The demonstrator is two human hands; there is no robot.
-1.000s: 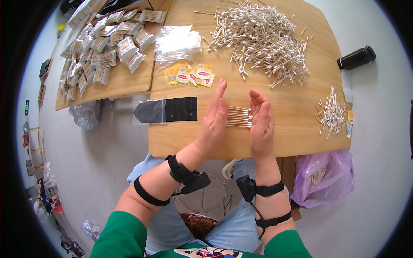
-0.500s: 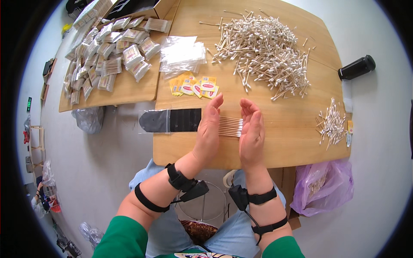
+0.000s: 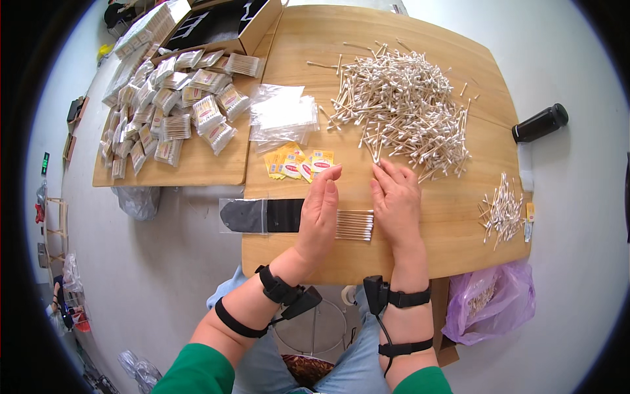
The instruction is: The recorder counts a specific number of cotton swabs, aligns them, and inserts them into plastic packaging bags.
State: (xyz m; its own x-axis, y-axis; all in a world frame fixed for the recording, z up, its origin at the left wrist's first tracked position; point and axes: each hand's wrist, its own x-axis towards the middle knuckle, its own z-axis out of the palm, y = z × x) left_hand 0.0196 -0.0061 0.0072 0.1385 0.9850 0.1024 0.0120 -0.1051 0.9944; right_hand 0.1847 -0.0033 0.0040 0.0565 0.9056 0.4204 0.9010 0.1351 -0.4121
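A row of cotton swabs [image 3: 355,225] lies side by side on the wooden table in front of me. My left hand [image 3: 319,213] stands on edge at their left ends, fingers straight and together, holding nothing. It hides those ends and part of a black flat strip [image 3: 285,215] with a clear sleeve. My right hand [image 3: 398,200] is beyond the row's right end, fingers loosely bent, thumb apart from the index finger. Its fingertips are at the near edge of a large heap of loose cotton swabs [image 3: 407,108]; I see none gripped.
Yellow-and-white cards [image 3: 292,164] and clear plastic bags [image 3: 282,115] lie left of the heap. Packed swab bundles [image 3: 174,128] cover the left table, below an open box [image 3: 262,29]. Rightward are a smaller swab pile [image 3: 502,210], a black bottle [image 3: 540,123] and a purple bag [image 3: 492,302].
My right hand has left the right ends of the swab row and reached forward to the heap's near edge. My left hand stays beside the row. The whole view has shifted slightly.
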